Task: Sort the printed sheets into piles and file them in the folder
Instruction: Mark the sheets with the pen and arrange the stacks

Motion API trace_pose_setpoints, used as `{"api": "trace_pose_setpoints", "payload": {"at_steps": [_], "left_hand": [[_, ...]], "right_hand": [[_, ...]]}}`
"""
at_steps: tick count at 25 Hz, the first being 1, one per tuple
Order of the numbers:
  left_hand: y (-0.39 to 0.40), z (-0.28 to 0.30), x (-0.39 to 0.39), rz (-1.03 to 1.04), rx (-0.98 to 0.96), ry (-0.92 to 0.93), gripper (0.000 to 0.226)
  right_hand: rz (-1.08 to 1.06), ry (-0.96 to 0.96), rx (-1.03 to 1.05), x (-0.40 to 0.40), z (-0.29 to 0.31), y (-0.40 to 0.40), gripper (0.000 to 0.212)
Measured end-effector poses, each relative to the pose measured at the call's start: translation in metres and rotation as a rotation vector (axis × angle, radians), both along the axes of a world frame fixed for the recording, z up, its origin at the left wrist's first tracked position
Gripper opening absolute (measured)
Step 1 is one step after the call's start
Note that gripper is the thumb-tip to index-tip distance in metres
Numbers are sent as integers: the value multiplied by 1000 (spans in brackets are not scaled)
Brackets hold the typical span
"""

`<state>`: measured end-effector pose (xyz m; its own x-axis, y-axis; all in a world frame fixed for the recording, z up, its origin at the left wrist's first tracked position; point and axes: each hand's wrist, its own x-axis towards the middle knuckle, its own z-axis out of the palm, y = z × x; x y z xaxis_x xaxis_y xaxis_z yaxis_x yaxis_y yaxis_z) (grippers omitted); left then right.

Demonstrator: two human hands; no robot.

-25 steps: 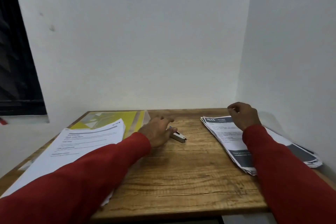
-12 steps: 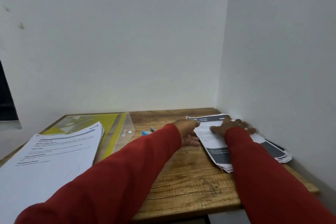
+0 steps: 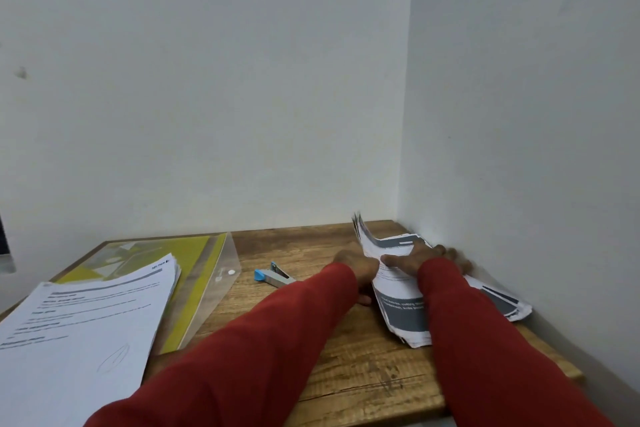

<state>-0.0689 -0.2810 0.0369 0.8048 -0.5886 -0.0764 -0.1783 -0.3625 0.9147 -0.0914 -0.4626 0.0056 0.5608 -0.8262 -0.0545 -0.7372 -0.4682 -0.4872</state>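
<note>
We see both hands on stack of printed sheets [image 3: 398, 291] at right edge of wooden counter [image 3: 346, 367], against wall. Left hand [image 3: 356, 269] grips stack's left edge, lifting far corner up. Right hand [image 3: 420, 258] lies flat on top, fingers straight. Second pile [image 3: 86, 315] at left overlaps clear yellow folder [image 3: 204, 270]. Blue stapler [image 3: 275, 277] between folder and left hand.

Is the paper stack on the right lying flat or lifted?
Partly lifted: the right stack's far-left edge curls up off the table.
</note>
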Motion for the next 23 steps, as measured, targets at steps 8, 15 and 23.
{"api": "trace_pose_setpoints", "payload": {"at_steps": [8,15,23], "left_hand": [[70,17,22,91,-243,-228,23],[193,64,47,105,-417,-615,22],[249,40,23,143,-543,-590,28]], "right_hand": [[168,-667,331,-40,47,63,97],[529,-1208,467,-47,105,163,49],[674,-1156,414,-56,98,216,33]]}}
